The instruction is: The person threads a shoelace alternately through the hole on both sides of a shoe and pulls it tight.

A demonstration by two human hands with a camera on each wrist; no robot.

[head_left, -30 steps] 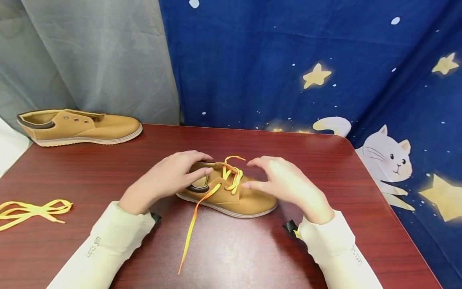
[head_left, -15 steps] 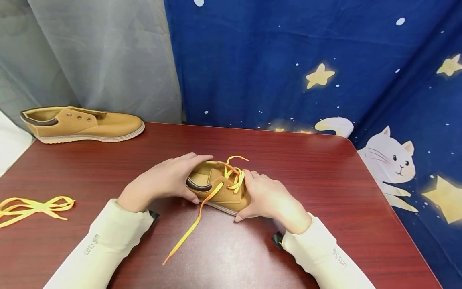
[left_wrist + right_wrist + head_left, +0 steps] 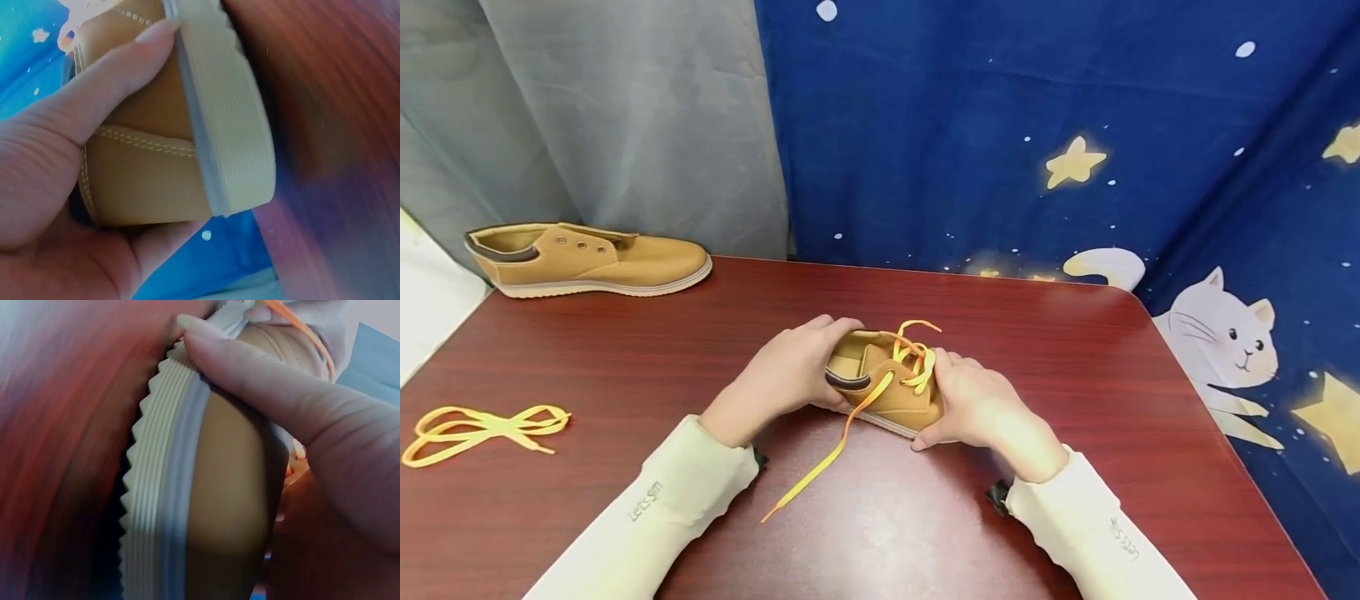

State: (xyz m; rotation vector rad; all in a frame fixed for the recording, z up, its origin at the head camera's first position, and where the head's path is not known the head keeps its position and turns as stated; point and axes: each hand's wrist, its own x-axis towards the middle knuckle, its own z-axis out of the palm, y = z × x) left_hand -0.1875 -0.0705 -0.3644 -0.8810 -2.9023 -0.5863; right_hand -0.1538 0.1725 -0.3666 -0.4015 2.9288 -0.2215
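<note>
A tan lace-up shoe (image 3: pixel 910 402) with a pale sole sits near the middle of the table, toe to the right. My left hand (image 3: pixel 790 371) grips its heel, thumb along the near side, as the left wrist view shows against the stitched heel (image 3: pixel 144 181). At the front end my right hand (image 3: pixel 981 400) grips over the toe, and in the right wrist view the thumb (image 3: pixel 250 372) lies across the side to the ridged sole (image 3: pixel 150 487). A yellow-orange shoelace (image 3: pixel 820 464) runs through the eyelets; one long end trails toward me, a shorter one sticks up behind.
A matching tan shoe (image 3: pixel 662 265) without a lace stands at the back left edge of the red-brown table (image 3: pixel 1037 325). A second yellow lace (image 3: pixel 512 428), looped in a bundle, lies at the left. Grey and blue curtains (image 3: pixel 925 150) hang behind the table.
Both hands have come down from hovering over the shoe to grip its heel and toe. The trailing lace end has swung left; the view has shifted slightly.
</note>
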